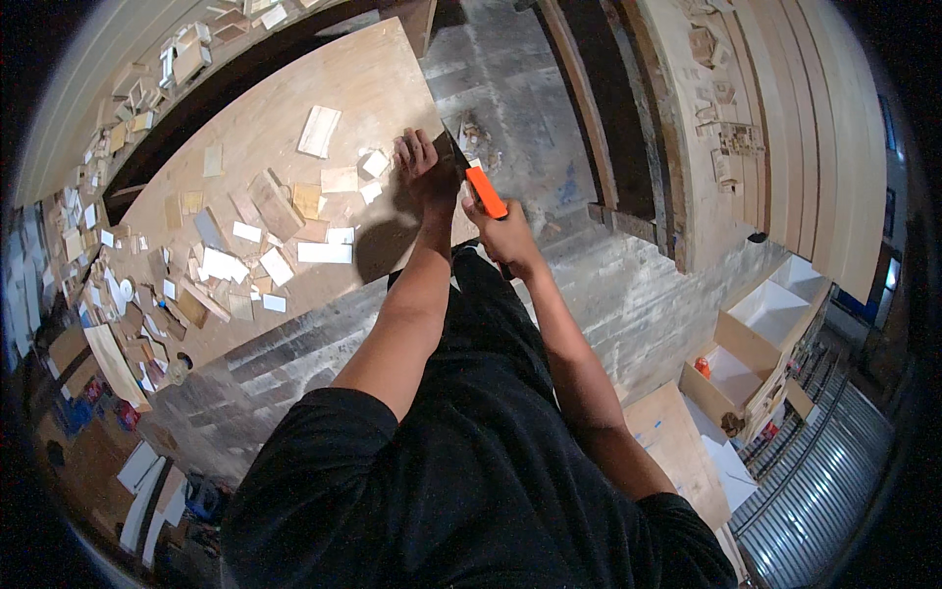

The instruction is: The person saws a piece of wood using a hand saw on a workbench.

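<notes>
My left hand (420,162) rests at the right edge of a large wooden tabletop (378,83), its fingers stretched out on the surface. Just to the right, my right hand (505,231) is closed around what looks like a handsaw (486,192) with an orange handle. Its dark, narrow blade runs up beside the table edge, close to my left hand; part of it is hidden. Small wood blocks lie left of my left hand, among them a pale square one (374,164) and a rectangular one (339,180).
Many wood offcuts and white pieces (224,265) cover the tabletop's left part. Beyond the right side stand wooden beams (579,108) and a ledge with small wooden models (726,137). Open boxes (731,368) sit at lower right on the grey floor (628,294).
</notes>
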Demonstrator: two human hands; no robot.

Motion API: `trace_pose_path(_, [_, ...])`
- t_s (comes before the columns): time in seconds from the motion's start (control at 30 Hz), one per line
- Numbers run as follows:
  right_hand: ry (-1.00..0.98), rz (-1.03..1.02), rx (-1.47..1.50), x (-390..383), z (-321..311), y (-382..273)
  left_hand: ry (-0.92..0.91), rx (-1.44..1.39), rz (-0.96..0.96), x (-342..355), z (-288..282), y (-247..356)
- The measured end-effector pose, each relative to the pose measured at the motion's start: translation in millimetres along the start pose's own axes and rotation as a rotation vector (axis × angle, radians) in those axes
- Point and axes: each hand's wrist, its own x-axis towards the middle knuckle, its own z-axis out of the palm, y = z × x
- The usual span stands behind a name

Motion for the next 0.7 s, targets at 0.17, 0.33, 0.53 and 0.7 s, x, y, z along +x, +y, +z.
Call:
trace_pose_path(0.17, [-0.026, 0.020, -0.012, 0, -3, -5, 0.095, 0.025, 0.025, 0, 16, -11])
trace_pose_path(0.33, [-0.202, 0.060, 0.044, 17, -18, -17, 0.120, -0.068, 0.059, -2, 21, -12])
trace_pose_path(0.53, [-0.200, -0.059, -0.112, 37, -12, -78, 0.107, -0.017, 0.034, -1, 30, -19])
trace_pose_path(0.7, [-0.320, -0.177, -0.172, 83, -21, -77, 0.052, -0.048, 0.027, -2, 16, -5])
